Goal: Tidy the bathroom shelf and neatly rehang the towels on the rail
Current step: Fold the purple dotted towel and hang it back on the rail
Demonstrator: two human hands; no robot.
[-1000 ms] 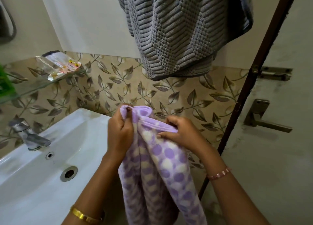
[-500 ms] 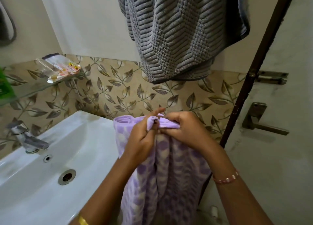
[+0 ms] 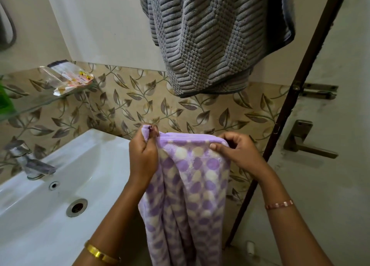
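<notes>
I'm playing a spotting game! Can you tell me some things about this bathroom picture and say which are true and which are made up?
1. Both hands hold the purple spotted towel. True: the left hand and the right hand grip its top edge.
2. The grey towel lies in the sink. False: it hangs up high, above the hands.
3. Water runs from the tap. False: no water is coming out.
4. A packet lies on the glass shelf. True.
5. The sink is white. True.
</notes>
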